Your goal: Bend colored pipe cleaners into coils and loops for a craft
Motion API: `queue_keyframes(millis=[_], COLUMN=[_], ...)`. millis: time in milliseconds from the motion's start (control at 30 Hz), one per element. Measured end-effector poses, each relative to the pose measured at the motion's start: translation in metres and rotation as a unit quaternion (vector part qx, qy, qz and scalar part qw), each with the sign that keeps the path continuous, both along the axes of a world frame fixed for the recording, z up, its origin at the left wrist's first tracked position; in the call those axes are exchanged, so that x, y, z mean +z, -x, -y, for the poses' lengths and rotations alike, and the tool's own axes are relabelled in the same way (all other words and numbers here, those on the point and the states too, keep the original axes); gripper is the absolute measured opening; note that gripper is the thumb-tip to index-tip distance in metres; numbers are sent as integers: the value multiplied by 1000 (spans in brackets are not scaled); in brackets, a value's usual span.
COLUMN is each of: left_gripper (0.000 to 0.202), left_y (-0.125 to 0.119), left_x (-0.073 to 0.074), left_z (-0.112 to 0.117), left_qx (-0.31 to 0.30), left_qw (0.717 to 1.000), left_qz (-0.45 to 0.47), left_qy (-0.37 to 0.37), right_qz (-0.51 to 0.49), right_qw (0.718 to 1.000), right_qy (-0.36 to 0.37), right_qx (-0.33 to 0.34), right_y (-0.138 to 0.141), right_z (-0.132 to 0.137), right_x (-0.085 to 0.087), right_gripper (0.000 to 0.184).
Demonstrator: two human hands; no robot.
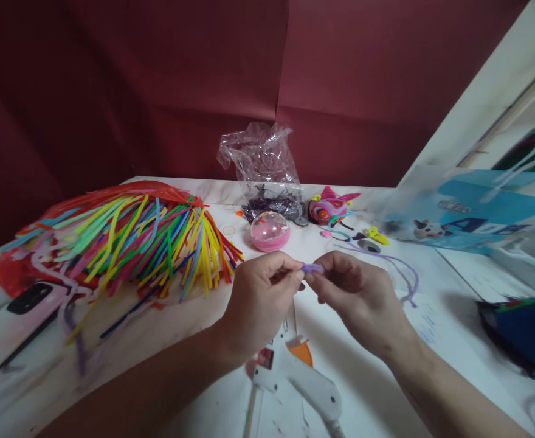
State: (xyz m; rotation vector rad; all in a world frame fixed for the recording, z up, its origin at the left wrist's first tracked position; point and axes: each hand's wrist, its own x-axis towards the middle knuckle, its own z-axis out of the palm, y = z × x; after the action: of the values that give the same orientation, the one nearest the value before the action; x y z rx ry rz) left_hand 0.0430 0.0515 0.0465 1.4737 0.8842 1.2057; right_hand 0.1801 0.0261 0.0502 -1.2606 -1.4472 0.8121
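A short, fuzzy purple pipe cleaner piece (312,267) spans the gap between my two hands. My left hand (261,298) pinches its left end between thumb and forefinger. At the other end, my right hand (356,298) is closed on it the same way, with the remaining fingers curled. Below the hands lies a white glue gun (310,383), partly hidden by my left wrist. Just beyond them sits a ball (270,232) with a clear upper half and pink fuzzy lower half.
A big bundle of colourful pipe cleaners (158,237) spreads at left, beside a phone (34,304). Behind stands a clear plastic bag (267,161). Toward the right are a pink decorated ball (329,208), loose purple strands (397,261) and a blue printed bag (472,210).
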Motion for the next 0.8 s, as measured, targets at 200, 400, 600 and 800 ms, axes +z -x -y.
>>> queue_keyframes(millis=[200,400,600,800], left_gripper=[3,3,5,2], left_y=[1,-2,0,-1], left_x=[7,5,6,5], left_z=[-3,-1,0,-3], left_qx=[-37,-30,-13,-51], left_qw=[996,995,999,994], left_qz=[46,38,1,67], left_qy=[67,83,32,63], right_qz=[-64,41,89,-27], right_qw=[993,997,995,996], right_qy=[64,8,-41,36], right_qx=[80,59,30,83], right_y=[-6,-8,-4,-5], right_z=[-7,-2,4,-2], right_x=[6,7,7,10], right_gripper=[21,25,17,18])
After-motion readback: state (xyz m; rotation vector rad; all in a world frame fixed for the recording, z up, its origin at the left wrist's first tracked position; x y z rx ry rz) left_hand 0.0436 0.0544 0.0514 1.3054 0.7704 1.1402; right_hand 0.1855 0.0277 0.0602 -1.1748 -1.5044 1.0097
